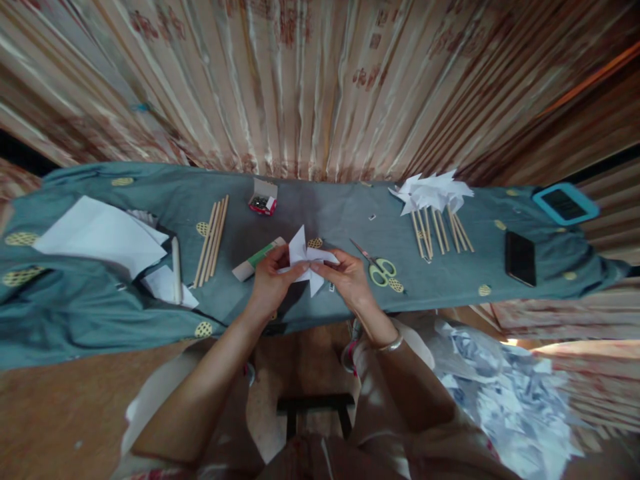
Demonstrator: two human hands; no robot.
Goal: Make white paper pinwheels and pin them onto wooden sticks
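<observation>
Head view: left hand (274,272) and right hand (349,275) together pinch a folded white paper pinwheel (299,250) over the tabletop (333,207), scissors (375,262) lying near the right hand.

Showing plain white on the folded paper (299,248); beneath it, spreading blue-green with yellow lattice ovals across the cloth (340,213); right of it, showing pale green on the scissors (381,267).

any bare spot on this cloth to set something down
Most room: the far strip of cloth between the small open box and the paper pinwheels, apart from scraps. A narrower patch: between those pinwheels and the phone. Crowded: the near middle, where left hand and right hand hold folded paper near the scissors, and the left end, under paper sheets.
</observation>
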